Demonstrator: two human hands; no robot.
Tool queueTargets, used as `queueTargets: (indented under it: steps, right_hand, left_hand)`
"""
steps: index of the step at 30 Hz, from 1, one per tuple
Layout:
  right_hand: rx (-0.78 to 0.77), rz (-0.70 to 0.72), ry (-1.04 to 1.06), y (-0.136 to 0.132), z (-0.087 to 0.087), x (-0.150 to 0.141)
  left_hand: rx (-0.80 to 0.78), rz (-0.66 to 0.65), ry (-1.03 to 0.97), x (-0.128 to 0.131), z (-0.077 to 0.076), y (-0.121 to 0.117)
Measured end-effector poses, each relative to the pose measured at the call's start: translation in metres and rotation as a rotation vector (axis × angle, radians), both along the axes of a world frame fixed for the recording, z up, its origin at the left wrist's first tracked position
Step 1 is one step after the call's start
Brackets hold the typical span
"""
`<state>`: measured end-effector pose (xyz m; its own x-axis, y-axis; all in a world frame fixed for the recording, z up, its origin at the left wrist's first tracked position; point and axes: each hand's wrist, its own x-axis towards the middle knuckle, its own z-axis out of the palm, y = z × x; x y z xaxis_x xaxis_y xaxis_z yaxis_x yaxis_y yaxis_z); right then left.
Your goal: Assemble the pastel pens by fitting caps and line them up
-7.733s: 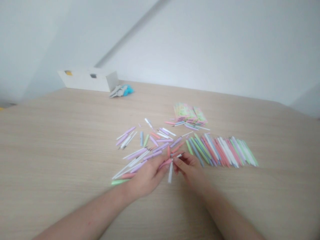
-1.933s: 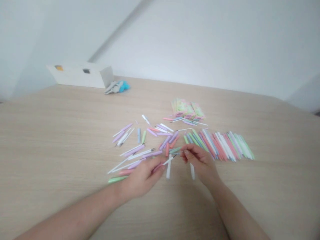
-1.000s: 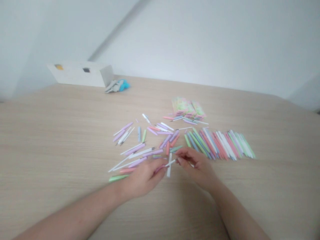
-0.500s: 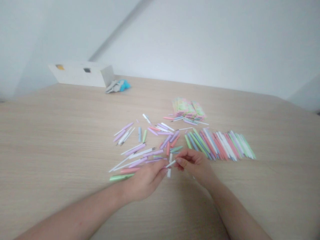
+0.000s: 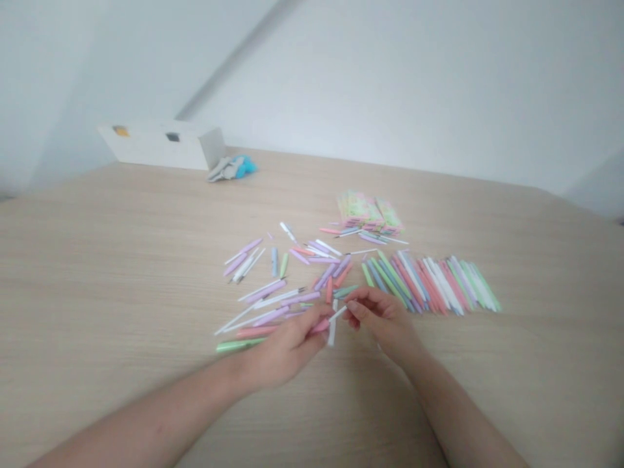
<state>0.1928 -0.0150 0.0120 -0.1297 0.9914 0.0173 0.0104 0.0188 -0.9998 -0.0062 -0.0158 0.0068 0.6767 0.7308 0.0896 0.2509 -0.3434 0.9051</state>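
Since the earlier frame, the right hand (image 5: pixel 385 320) has drawn in toward the left hand (image 5: pixel 285 351), and the two now nearly meet at lower centre. The left fingers (image 5: pixel 312 336) are clenched on one short pink plastic stick (image 5: pixel 320 327). The right fingers (image 5: pixel 355 310) pinch one thin white stick (image 5: pixel 338 314), whose tip points toward the pink one. One white tube (image 5: pixel 332 331) lies just below, between the hands.

Both hands are nearest a loose scatter of roughly thirty pastel plastic sticks (image 5: pixel 277 286) in lilac, white, pink, green and blue, spread across the pale wood-grain bench (image 5: pixel 107 292). One pale green stick (image 5: pixel 238 345) lies beside the left wrist. To the right, one fanned row of several dozen sticks (image 5: pixel 429 286) lies side by side, just beside the right hand.

Up from the scatter sits one stack of green-and-pink printed packets (image 5: pixel 369 213); their number is too blurred to count. At the upper left stand one white cardboard box (image 5: pixel 160 146) and one grey-and-blue cloth bundle (image 5: pixel 233 169), touching the box's corner.
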Motion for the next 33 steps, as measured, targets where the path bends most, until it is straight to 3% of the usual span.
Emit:
queueTargets:
  steps: [13, 26, 33]
  right_hand:
    - [-0.015, 0.012, 0.142, 0.002, -0.011, 0.006]
    - [-0.048, -0.080, 0.118, 0.005, -0.018, 0.008]
    - [-0.049, -0.106, 0.053, 0.007, -0.019, 0.007]
  left_hand:
    - [-0.221, -0.091, -0.075, 0.002, -0.014, -0.005]
    - [-0.288, -0.266, 0.035, 0.007, -0.005, -0.018]
    - [-0.248, -0.276, 0.047, 0.005, -0.006, -0.019]
